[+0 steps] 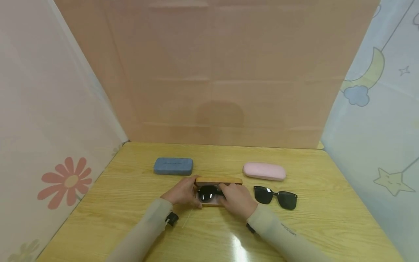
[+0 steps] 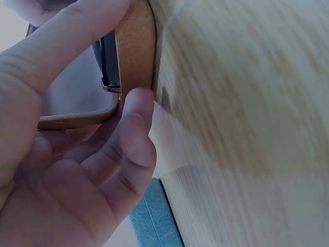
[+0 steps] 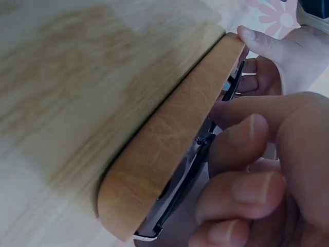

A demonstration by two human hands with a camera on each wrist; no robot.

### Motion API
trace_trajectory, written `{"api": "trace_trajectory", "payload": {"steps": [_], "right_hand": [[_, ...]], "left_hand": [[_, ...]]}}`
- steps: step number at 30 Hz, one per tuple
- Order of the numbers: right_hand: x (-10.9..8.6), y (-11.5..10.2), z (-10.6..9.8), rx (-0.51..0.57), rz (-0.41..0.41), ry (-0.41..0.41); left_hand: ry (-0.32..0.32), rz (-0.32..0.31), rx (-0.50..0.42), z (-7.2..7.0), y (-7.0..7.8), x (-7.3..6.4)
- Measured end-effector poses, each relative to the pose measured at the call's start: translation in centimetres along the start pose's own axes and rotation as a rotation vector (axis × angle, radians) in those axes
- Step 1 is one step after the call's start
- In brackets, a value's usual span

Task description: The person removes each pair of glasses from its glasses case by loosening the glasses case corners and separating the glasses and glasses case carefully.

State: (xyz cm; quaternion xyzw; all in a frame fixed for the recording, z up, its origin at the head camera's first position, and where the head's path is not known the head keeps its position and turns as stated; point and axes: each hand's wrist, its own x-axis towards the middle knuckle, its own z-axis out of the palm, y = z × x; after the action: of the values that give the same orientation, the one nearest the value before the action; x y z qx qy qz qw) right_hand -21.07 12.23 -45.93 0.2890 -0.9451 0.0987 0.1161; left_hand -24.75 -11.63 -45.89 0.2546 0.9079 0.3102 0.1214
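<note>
A tan, open glasses case (image 1: 219, 180) sits on the table with its lid standing at the back. Dark sunglasses (image 1: 206, 194) lie inside it; in the right wrist view their frame (image 3: 187, 177) shows along the case's front wall (image 3: 154, 141). My left hand (image 1: 183, 191) grips the left end of the case, thumb at the front corner and fingers round the outside. The right hand (image 1: 238, 199) reaches over the right half, its curled fingers and thumb on the sunglasses near the bridge. It hides most of the right lens.
Behind my left hand lies a closed blue glasses case (image 1: 173, 166). A closed pink case (image 1: 264, 171) is at the back right. A second pair of dark sunglasses (image 1: 275, 197) lies folded on the wooden table (image 1: 131, 189), right of my right hand.
</note>
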Motion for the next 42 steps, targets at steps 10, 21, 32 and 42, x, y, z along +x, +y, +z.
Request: {"api": "trace_trajectory", "payload": {"steps": [10, 21, 32, 42], "right_hand": [[0.9, -0.4, 0.1, 0.019, 0.034, 0.020], [1.1, -0.6, 0.2, -0.049, 0.049, 0.075], [1.2, -1.4, 0.1, -0.064, 0.049, 0.089], [1.5, -1.4, -0.5, -0.027, 0.111, -0.047]], "left_hand": [[0.000, 0.009, -0.014, -0.3, 0.2, 0.0], [-0.002, 0.007, 0.016, -0.7, 0.3, 0.1], [-0.015, -0.054, -0.015, -1.0, 0.3, -0.2], [-0.020, -0.060, 0.010, -0.2, 0.7, -0.1]]}}
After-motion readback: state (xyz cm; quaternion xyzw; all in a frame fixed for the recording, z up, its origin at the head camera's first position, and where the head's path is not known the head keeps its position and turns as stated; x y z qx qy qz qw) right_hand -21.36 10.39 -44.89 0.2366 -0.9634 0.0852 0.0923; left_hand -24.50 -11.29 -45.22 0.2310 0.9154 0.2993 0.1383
